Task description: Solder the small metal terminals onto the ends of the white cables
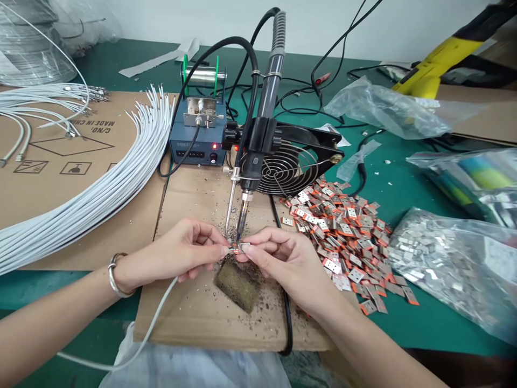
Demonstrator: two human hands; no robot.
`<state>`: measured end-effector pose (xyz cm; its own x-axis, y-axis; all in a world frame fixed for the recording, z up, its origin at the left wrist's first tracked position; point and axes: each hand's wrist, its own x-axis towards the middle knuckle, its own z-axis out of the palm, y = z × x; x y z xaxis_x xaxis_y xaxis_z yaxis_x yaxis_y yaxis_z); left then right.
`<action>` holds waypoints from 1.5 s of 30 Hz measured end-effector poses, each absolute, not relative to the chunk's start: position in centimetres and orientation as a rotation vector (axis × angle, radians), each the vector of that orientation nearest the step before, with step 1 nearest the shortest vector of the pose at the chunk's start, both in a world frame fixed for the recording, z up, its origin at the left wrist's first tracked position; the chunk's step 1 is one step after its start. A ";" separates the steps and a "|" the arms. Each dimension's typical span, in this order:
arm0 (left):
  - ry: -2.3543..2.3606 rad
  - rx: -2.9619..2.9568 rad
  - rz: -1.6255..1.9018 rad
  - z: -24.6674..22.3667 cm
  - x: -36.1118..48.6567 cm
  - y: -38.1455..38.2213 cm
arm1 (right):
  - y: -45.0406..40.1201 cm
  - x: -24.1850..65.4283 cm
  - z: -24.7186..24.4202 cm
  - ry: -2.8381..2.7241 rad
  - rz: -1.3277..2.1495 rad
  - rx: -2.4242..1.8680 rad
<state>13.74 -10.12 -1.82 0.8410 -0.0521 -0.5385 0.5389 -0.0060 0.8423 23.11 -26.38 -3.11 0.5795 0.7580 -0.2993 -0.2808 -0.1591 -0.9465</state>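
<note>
My left hand (200,250) pinches a white cable (159,310) near its end, and the rest of it loops down to the lower left. Between finger and thumb of my right hand (278,256) is a small USB connector (244,247), silver with orange-red at one end. The cable end and connector meet right under the tip of a clamped soldering iron (243,213). A thin metal solder feed tube (231,207) points at the same spot. Below the fingers lies a dirty brownish sponge (238,285). My fingertips partly hide the joint.
Many similar connectors (351,242) are heaped at right, beside a plastic bag of metal pieces (436,264). A black fan (291,167) and a blue solder feeder (197,143) stand behind the iron. Bundled white cables (109,199) cover the left cardboard. A yellow tool (440,59) lies back right.
</note>
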 end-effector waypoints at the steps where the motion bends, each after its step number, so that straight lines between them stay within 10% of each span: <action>1: 0.408 1.524 -0.484 -1.8 13.8 -10.1 | -26.3 23.1 -3.1 -0.429 0.962 -1.465; 45: 0.421 1.571 -0.460 -0.7 14.0 -11.1 | -26.5 23.2 -3.0 -0.483 0.967 -1.440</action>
